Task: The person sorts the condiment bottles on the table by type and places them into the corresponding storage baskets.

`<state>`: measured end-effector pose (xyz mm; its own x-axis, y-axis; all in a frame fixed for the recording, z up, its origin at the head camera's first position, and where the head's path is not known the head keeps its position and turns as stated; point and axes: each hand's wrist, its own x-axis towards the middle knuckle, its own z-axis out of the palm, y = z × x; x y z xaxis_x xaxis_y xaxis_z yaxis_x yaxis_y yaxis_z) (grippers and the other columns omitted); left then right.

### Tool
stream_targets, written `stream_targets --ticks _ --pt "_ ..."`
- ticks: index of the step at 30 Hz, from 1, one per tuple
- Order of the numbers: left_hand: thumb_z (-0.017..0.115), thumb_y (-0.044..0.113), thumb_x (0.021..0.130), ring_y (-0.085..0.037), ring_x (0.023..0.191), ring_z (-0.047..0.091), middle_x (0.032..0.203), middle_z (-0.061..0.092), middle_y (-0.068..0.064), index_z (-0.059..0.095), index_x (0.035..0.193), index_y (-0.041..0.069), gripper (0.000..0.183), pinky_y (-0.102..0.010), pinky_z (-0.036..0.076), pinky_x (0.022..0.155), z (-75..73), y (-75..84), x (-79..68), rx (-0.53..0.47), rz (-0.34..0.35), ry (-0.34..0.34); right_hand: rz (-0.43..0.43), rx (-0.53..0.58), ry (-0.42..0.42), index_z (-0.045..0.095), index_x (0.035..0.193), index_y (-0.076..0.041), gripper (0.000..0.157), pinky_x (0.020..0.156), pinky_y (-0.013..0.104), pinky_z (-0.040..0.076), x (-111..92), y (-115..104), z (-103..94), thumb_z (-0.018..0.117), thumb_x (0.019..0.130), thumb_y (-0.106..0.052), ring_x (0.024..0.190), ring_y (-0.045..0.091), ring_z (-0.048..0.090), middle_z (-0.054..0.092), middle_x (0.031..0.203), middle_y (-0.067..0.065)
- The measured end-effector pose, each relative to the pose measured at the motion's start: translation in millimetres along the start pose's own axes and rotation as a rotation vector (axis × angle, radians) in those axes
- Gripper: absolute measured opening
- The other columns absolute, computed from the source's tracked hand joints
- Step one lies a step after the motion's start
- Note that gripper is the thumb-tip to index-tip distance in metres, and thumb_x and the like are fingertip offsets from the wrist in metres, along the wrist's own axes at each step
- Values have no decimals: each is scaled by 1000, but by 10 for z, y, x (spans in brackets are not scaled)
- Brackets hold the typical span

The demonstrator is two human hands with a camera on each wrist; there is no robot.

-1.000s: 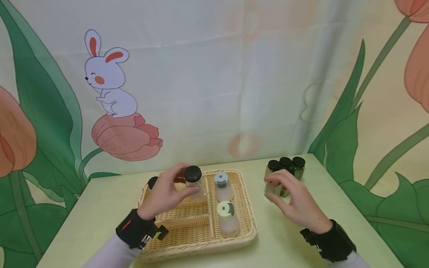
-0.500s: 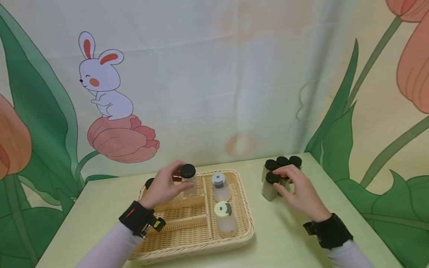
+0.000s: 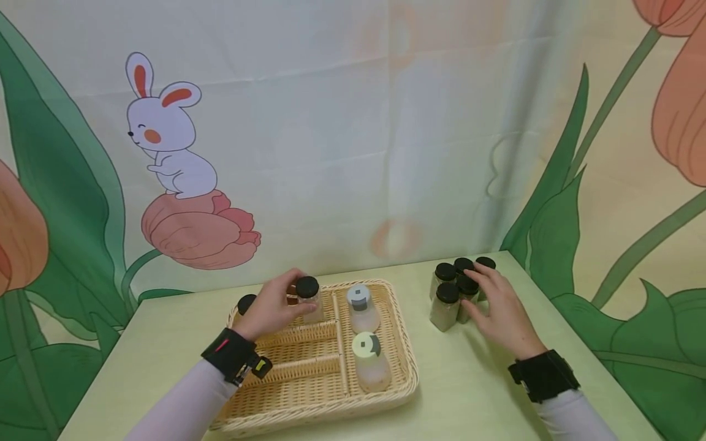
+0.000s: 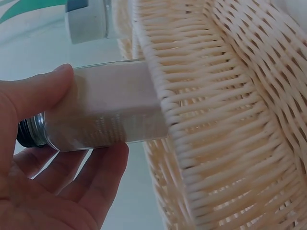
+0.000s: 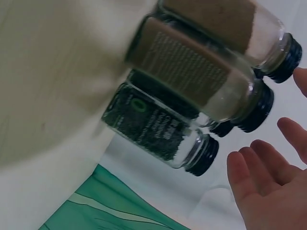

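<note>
My left hand [image 3: 278,309] holds a clear glass spice jar [image 4: 105,105] with a black lid, thumb on one side and fingers on the other. The jar's base reaches down behind the wicker rim of the basket [image 3: 317,410], in a back compartment. On the right of the table, my right hand [image 3: 502,312] is beside a cluster of black-lidded spice jars [image 3: 444,312], its fingertips close to the lids. Seen from the right wrist, its fingers are apart and hold nothing. One jar there has dark green contents [image 5: 148,120]; others look brown.
Two shaker bottles stand in the basket's right compartment, one with a grey top [image 3: 359,297] and one with a pale yellow top [image 3: 366,346]. Another black-lidded jar [image 3: 246,302] is at the basket's back left. A printed curtain [image 3: 331,153] hangs behind the table.
My left hand has lowered its jar a little into the basket. My right hand has moved right, off the front jar, which now shows in full.
</note>
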<state>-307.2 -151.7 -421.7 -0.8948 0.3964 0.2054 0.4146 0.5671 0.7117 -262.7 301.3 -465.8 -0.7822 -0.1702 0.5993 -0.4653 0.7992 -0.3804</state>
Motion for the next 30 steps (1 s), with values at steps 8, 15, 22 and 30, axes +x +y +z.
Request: stream_targets --ticks 8,15,22,30 --pt "80 22 81 -15 100 65 105 63 0 59 116 18 41 -34 53 82 45 -28 22 3 -21 -29 30 -59 -36 48 146 -2 66 99 62 38 -42 92 56 73 85 -15 133 46 39 39 151 24" --pt "81 21 79 -15 97 63 102 63 3 59 112 20 40 -34 52 80 61 -25 45 37 -27 -34 28 -91 -45 48 146 -2 68 99 61 39 -73 157 127 73 85 -15 132 46 39 38 151 24" --pt "84 25 76 -15 93 61 102 62 4 59 110 23 42 -33 52 79 73 -34 65 88 -67 -49 10 -111 -10 51 143 -2 65 98 60 40 -85 174 155 74 83 -13 130 44 40 40 149 24" --pt "85 31 73 -14 91 61 99 62 4 59 108 23 44 -32 52 76 78 -44 90 132 -96 -76 -10 -121 18 53 141 -1 64 97 56 42 -101 209 202 75 82 -10 124 42 46 47 140 22"
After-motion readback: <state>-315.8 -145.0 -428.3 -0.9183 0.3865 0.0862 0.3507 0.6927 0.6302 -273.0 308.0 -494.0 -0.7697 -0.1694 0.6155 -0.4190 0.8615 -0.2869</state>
